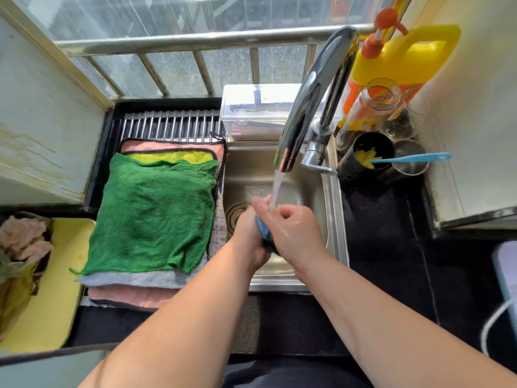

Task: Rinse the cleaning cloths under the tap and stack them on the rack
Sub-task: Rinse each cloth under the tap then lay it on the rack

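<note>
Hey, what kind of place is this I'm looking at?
Probably a home kitchen's washing-up corner: a steel sink, a blue cloth held under the running tap, and a rack stacked with cloths.

1. Strong daylight pours through the window behind the sink, leaving the scene bright.
2. Glare bleaches the clear plastic box and streaks the chrome tap.
3. The black counter falls into deep shadow.
4. Wide-angle distortion bows the railing and the frame's edges; the corners look slightly soft.
</note>
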